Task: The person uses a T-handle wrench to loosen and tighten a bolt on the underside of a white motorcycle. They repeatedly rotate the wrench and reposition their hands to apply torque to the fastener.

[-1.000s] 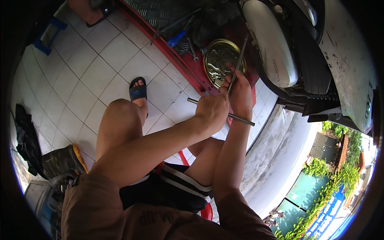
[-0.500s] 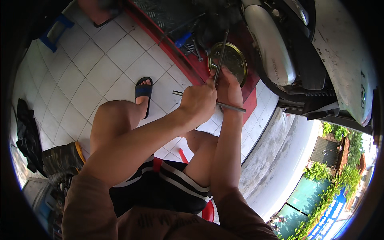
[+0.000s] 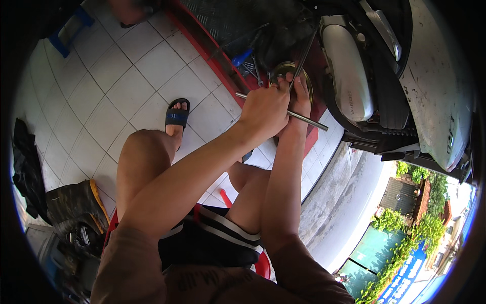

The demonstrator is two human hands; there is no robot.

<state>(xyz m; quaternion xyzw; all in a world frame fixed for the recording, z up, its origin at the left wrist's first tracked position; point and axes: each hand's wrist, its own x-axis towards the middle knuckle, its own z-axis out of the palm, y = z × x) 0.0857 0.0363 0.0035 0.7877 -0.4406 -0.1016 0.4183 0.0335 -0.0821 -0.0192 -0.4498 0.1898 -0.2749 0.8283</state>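
Observation:
My left hand (image 3: 265, 112) is closed around the crossbar of a metal T-handle wrench (image 3: 310, 120), whose bar ends stick out on both sides of the fist. My right hand (image 3: 300, 99) is at the wrench's long shaft, fingers and thumb around it just beyond the left hand. From there the shaft slants away, up and right, toward dark parts beside the motorbike (image 3: 347, 71). Its far tip is lost in shadow. Behind my hands lies a round gold-coloured metal tray (image 3: 284, 66), partly covered by them.
A blue-handled tool (image 3: 242, 58) and several spanners (image 3: 253, 68) lie on the red-edged platform (image 3: 205, 48). At left are a blue stool (image 3: 71, 35), a dark boot (image 3: 76, 202) and black cloth (image 3: 28, 169). Another person's foot (image 3: 126, 12) shows at the top.
Both hands and the wrench have shifted right and slightly up in the picture. The crossbar slopes more steeply down to the right, and the shaft leans further right. The view has shifted a little.

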